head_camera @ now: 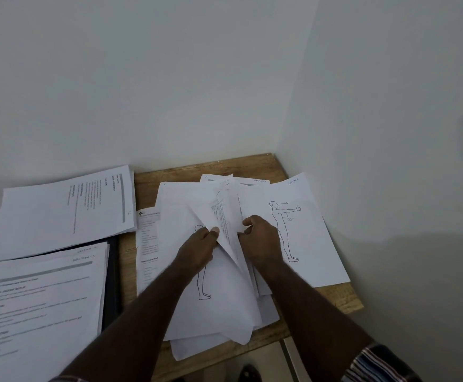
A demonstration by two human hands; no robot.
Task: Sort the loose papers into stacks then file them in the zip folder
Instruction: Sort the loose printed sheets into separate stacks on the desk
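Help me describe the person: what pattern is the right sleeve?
Striped, dark with light and reddish lines; right sleeve, head view.

"90°" on figure sheet (304,232)

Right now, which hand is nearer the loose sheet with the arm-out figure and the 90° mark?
Right. The right hand grips lifted pages right beside the figure sheet, overlapping its left edge. The left hand pinches pages farther left, beyond the raised pages.

- Two hands, the left hand (200,245) and right hand (260,238), both in the loose papers (219,307).
- One wooden table (340,299).
- Two sorted stacks (59,210) at left.
- One dark zip folder (113,274).
- Two outline-figure sheets (304,230) showing.
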